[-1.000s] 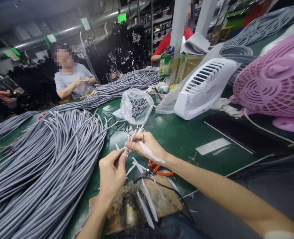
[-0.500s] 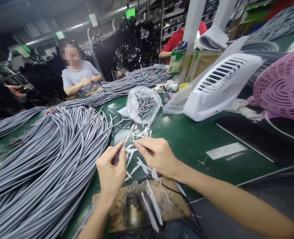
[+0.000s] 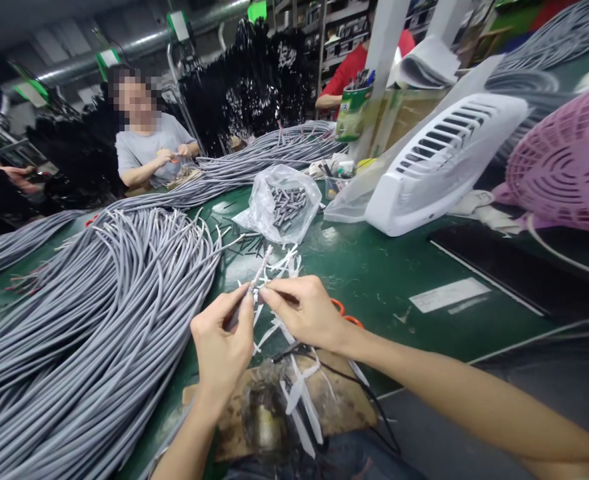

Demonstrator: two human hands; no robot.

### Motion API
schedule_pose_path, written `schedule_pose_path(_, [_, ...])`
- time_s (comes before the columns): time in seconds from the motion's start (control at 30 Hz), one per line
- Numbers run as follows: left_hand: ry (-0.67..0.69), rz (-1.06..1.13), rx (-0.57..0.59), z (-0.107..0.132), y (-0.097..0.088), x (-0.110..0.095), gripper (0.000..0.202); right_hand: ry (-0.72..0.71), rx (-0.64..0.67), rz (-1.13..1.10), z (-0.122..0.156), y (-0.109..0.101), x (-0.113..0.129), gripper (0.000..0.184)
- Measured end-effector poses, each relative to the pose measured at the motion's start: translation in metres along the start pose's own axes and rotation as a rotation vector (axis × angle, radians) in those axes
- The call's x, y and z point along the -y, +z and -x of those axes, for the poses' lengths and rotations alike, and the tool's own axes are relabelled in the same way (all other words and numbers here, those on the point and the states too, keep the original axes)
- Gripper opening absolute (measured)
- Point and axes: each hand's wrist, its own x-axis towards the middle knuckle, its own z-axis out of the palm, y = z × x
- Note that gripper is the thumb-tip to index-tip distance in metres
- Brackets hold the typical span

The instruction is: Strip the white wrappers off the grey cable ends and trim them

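Observation:
My left hand (image 3: 222, 340) pinches the end of a grey cable (image 3: 257, 273), whose stripped, silvery tip points up and away from me. My right hand (image 3: 302, 309) is closed in a pinch right beside the same cable end, fingertips touching it just above my left thumb. White paper-like strips (image 3: 282, 267) lie scattered on the green table (image 3: 374, 267) under and behind both hands. A big heap of grey cables (image 3: 99, 313) fills the table to my left. Orange-handled scissors (image 3: 344, 312) peek out behind my right wrist.
A clear bag of small grey sleeves (image 3: 284, 203) lies beyond my hands. A white fan (image 3: 439, 167) and a pink fan (image 3: 569, 167) stand at right. A worn wooden board (image 3: 284, 407) sits at the near edge. A person in grey (image 3: 147, 150) works across the table.
The long white strip held in my right hand a second ago is gone from it. My right hand has come back to pinch the cable tip beside my left hand.

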Motion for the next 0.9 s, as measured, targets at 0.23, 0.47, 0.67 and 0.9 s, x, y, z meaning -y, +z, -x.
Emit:
schedule_pose_path(0.23, [0.052, -0.072, 0.048, 0.000, 0.001, 0.000, 0.020, 0.023, -0.027, -0.042, 0.004, 0.007, 0.001, 0.032])
schedule_pose_path(0.47, [0.107, -0.121, -0.004, 0.001, -0.001, 0.000, 0.017, -0.285, -0.169, 0.287, 0.007, 0.010, 0.000, 0.026])
schedule_pose_path(0.67, [0.261, -0.252, -0.126, 0.002, 0.000, -0.002, 0.014, -0.109, -0.161, 0.146, 0.005, 0.009, 0.007, 0.029])
schedule_pose_path(0.9, [0.137, -0.118, -0.059, 0.001, -0.001, -0.001, 0.014, -0.451, -0.217, 0.477, 0.009, 0.011, 0.001, 0.026])
